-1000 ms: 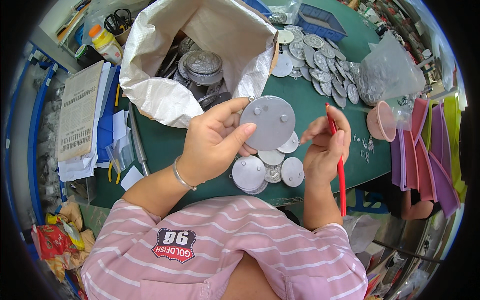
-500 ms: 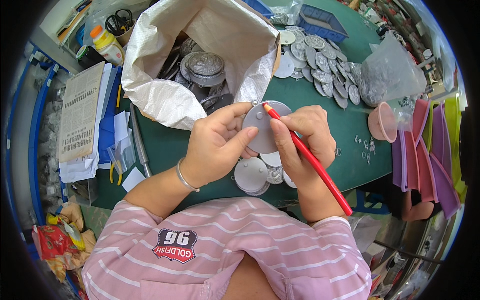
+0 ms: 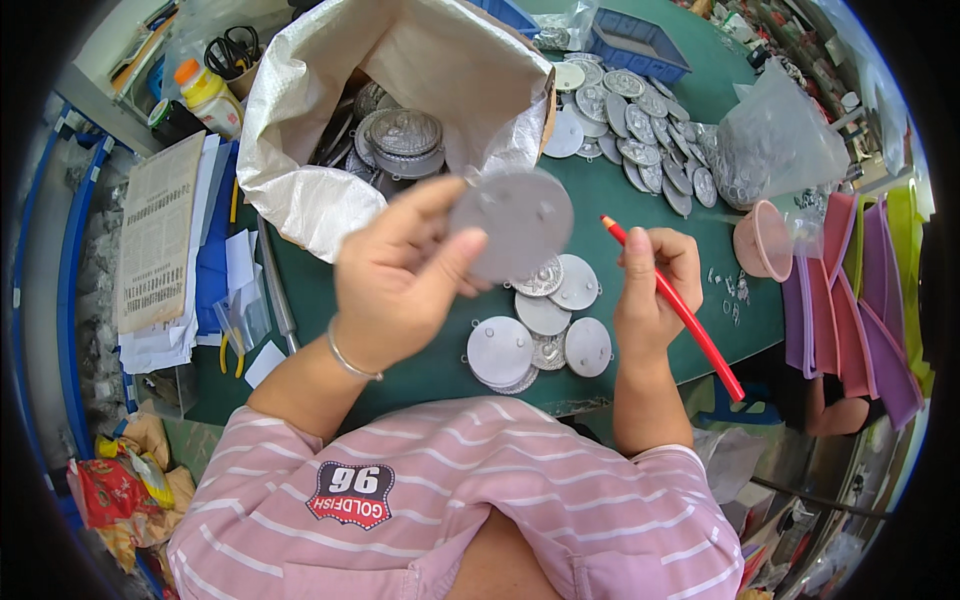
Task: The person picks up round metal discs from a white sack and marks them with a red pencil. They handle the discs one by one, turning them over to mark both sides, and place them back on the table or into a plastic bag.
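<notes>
Paper stack: one folded, printed tan newspaper sheet (image 3: 160, 230) on white papers, left end.
Metal rod: one long, tapered grey rod (image 3: 276, 285), lying between the papers and the sack.
Sack: one white woven-plastic sack (image 3: 290, 175), mouth open, ornate grey discs inside.
Left hand: one bare left hand (image 3: 400, 265) with a silver-coloured bangle at the wrist; thumb and fingers clamped on a disc's left edge, thumb over the facing side.
Held disc: one flat, round, grey metal disc (image 3: 515, 240), plain face with two small studs toward the camera, blurred; above the table, between sack and pencil, touching neither. Step in hand, as judged: handling this disc with the pencil ready, no drawing at this instant.
Loose discs: a small group of plain and patterned grey metal discs (image 3: 500, 350) on the green tabletop (image 3: 590, 185), nearest the body.
Disc heap: many overlapping embossed grey discs (image 3: 645, 120), far side.
Right hand: one bare right hand (image 3: 648, 312), fingers closed round the pencil.
Pencil: one long red pencil (image 3: 700, 343), tip up and leftward, apart from the disc. Any fresh mark would call for a steadied disc and the tip brought to its face.
Cup: one pink plastic cup (image 3: 746, 242), right.
</notes>
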{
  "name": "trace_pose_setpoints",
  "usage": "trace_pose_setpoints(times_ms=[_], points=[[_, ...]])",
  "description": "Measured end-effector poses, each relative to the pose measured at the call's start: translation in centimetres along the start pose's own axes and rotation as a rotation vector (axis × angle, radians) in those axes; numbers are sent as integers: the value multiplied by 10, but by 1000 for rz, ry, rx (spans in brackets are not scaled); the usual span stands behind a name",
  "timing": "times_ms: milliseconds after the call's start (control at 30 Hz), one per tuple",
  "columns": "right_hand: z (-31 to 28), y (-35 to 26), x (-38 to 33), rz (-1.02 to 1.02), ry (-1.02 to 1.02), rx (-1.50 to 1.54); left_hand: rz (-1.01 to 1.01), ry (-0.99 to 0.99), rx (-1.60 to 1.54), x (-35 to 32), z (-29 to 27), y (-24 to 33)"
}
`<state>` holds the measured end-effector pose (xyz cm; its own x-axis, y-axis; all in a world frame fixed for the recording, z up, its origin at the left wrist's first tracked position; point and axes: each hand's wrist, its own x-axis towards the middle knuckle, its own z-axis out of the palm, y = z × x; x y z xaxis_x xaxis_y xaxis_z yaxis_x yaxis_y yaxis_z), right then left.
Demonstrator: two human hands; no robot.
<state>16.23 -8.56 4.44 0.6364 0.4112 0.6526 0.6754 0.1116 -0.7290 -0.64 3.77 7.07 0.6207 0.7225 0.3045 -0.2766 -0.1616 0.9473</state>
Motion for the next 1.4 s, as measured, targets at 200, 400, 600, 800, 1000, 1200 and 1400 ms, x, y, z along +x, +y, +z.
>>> trace_pose_setpoints(times_ms=[200, 400, 600, 800, 1000, 1200, 1400], points=[[13, 79, 25, 155, -201, -122, 23, 188, 336, 72, -51, -3], [64, 155, 68, -82, -335, -520, 258, 297, 277, 70, -39, -9], [95, 184, 82, -77, -324, -711, 551, 182, 157, 25, -6, 6], [72, 169, 68, 282, -252, -78, 419, -87, 194, -16, 16, -9], [14, 80, 31, 310, -280, 499, 425, -247, 429, -22, 24, -21], [-16, 22, -7, 248, -430, 696, 399, -168, 507, -19, 35, -22], [-15, 13, -26, 139, -366, 724, 483, -181, 513, -23, 34, -32]])
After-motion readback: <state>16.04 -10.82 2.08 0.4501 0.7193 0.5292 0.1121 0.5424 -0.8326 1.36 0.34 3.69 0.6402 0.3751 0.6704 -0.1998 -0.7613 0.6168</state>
